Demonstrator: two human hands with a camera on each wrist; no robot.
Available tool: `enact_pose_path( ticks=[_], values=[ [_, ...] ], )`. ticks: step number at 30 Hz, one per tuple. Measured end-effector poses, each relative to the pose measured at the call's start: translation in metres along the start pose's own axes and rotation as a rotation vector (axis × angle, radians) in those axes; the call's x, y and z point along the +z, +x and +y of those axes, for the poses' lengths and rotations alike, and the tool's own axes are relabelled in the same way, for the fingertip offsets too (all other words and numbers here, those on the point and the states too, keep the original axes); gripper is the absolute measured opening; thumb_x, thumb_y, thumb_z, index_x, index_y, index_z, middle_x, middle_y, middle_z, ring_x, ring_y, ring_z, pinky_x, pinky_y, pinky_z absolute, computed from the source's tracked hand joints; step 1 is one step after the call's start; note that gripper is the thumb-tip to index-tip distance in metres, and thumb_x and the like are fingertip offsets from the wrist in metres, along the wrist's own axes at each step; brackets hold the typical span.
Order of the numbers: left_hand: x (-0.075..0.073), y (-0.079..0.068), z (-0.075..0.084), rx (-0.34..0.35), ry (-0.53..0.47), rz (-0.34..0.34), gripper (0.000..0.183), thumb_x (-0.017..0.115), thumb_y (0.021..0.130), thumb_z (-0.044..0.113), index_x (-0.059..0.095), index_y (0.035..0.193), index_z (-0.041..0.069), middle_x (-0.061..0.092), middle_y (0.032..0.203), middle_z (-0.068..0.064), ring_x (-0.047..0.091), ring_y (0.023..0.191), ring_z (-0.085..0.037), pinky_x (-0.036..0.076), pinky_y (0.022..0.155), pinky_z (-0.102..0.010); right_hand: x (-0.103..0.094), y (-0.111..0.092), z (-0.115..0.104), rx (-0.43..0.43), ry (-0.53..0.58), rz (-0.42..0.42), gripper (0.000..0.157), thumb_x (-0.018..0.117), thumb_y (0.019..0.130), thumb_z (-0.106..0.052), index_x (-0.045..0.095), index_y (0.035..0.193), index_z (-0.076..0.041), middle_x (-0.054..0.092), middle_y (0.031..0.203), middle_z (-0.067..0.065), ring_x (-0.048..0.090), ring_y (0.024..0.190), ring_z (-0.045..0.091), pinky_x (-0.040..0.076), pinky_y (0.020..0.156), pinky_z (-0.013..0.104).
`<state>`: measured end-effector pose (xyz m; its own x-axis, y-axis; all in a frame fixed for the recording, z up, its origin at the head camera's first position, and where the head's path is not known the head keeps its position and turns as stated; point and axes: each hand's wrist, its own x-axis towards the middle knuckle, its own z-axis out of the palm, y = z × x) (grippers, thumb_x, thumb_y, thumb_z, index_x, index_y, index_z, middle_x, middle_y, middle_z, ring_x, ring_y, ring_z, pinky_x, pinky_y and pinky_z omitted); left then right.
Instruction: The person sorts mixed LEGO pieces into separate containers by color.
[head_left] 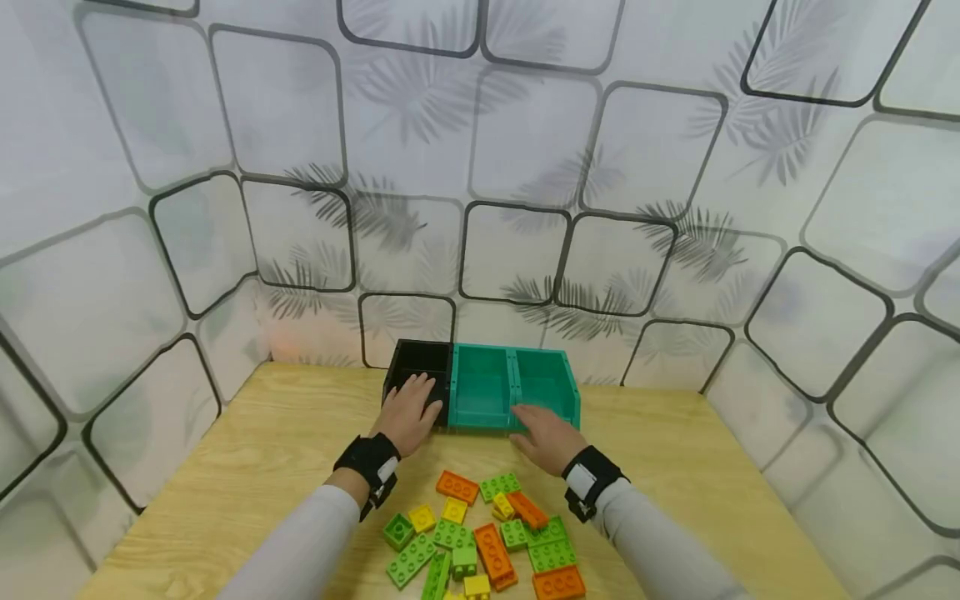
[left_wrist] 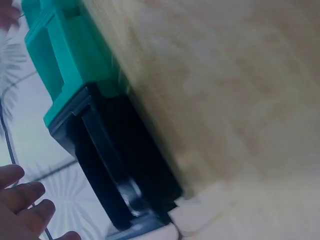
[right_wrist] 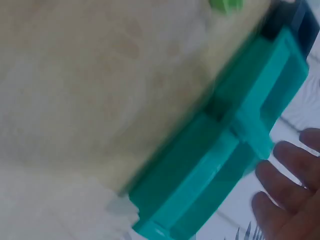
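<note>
The left grip (head_left: 407, 414) is relaxed above the black bin (head_left: 422, 357); the right grip (head_left: 550, 440), also relaxed, above the teal bins (head_left: 483, 419). Bricks (head_left: 495, 557) are scattered on the desk (head_left: 292, 433) in front of the bins.

Black bin (head_left: 422, 358): one, rectangular, open-topped, upright, at the left end of a row of three. Middle teal bin (head_left: 482, 385): one, open-topped, upright, its side set against the black bin. Right teal bin (head_left: 546, 379): one, matching in colour and form, upright, adjoining the middle bin. All stand near the back edge of a pale wood-grain tabletop (head_left: 292, 433).
</note>
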<state>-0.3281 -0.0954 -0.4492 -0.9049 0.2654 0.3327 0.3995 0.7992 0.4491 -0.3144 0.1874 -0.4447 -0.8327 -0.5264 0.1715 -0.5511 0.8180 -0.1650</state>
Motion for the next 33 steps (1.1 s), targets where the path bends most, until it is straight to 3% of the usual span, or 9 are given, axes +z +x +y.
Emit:
enact_pose_path(
  ticks=[4, 8, 14, 21, 25, 29, 33],
  values=[
    [-0.002, -0.016, -0.019, -0.003, -0.065, 0.078, 0.046, 0.052, 0.101, 0.020, 0.048, 0.140, -0.004, 0.040, 0.147, -0.025, 0.032, 0.139, -0.042, 0.025, 0.109, -0.060, 0.013, -0.011, -0.008, -0.068, -0.007, -0.036, 0.041, 0.061, 0.097, -0.023, 0.058, 0.133, -0.004, 0.062, 0.127, 0.013, 0.060, 0.115, 0.030, 0.049, 0.093, 0.045],
    [-0.001, -0.028, -0.032, -0.031, -0.132, 0.152, 0.037, 0.059, 0.096, 0.010, 0.056, 0.130, -0.006, 0.042, 0.143, -0.029, 0.038, 0.132, -0.048, 0.032, 0.106, -0.058, 0.022, -0.014, -0.016, -0.110, -0.003, -0.124, 0.031, 0.061, 0.095, -0.013, 0.066, 0.125, -0.011, 0.068, 0.118, 0.004, 0.065, 0.106, 0.022, 0.052, 0.088, 0.039],
    [0.002, -0.030, -0.042, -0.083, -0.182, 0.277, 0.025, 0.063, 0.091, 0.003, 0.066, 0.116, -0.004, 0.044, 0.138, -0.033, 0.042, 0.124, -0.053, 0.042, 0.096, -0.059, 0.023, -0.013, -0.022, -0.168, -0.006, -0.186, 0.024, 0.068, 0.089, -0.012, 0.075, 0.111, -0.017, 0.072, 0.104, -0.003, 0.067, 0.096, 0.014, 0.054, 0.081, 0.032],
    [0.005, -0.031, -0.049, -0.182, -0.304, 0.264, 0.028, 0.058, 0.095, 0.006, 0.063, 0.119, -0.005, 0.038, 0.142, -0.035, 0.037, 0.128, -0.053, 0.034, 0.102, -0.061, 0.024, -0.013, -0.028, -0.166, 0.030, -0.201, 0.023, 0.078, 0.082, -0.015, 0.074, 0.105, -0.017, 0.072, 0.100, -0.004, 0.067, 0.090, 0.011, 0.053, 0.076, 0.027],
    [0.010, -0.035, -0.047, -0.165, -0.334, 0.305, 0.027, 0.059, 0.093, 0.005, 0.064, 0.116, -0.007, 0.039, 0.139, -0.037, 0.039, 0.126, -0.055, 0.035, 0.099, -0.063, 0.026, -0.011, -0.029, -0.169, 0.014, -0.203, 0.027, 0.080, 0.080, -0.020, 0.071, 0.106, -0.019, 0.071, 0.099, -0.005, 0.065, 0.086, 0.008, 0.052, 0.073, 0.024],
    [0.013, -0.033, -0.046, -0.123, -0.310, 0.356, 0.025, 0.060, 0.092, 0.004, 0.064, 0.113, -0.006, 0.043, 0.133, -0.038, 0.042, 0.120, -0.056, 0.038, 0.095, -0.064, 0.028, -0.008, -0.025, -0.151, 0.010, -0.215, 0.034, 0.076, 0.084, -0.022, 0.065, 0.117, -0.021, 0.067, 0.104, -0.004, 0.061, 0.082, 0.006, 0.050, 0.069, 0.025],
    [0.007, -0.021, -0.053, -0.175, -0.316, 0.308, 0.035, 0.057, 0.093, 0.005, 0.058, 0.126, -0.007, 0.043, 0.135, -0.036, 0.042, 0.122, -0.053, 0.036, 0.099, -0.063, 0.027, -0.006, -0.014, -0.140, 0.041, -0.165, 0.046, 0.069, 0.087, -0.018, 0.060, 0.132, -0.019, 0.060, 0.102, 0.000, 0.051, 0.069, 0.007, 0.042, 0.060, 0.025]
  ],
)
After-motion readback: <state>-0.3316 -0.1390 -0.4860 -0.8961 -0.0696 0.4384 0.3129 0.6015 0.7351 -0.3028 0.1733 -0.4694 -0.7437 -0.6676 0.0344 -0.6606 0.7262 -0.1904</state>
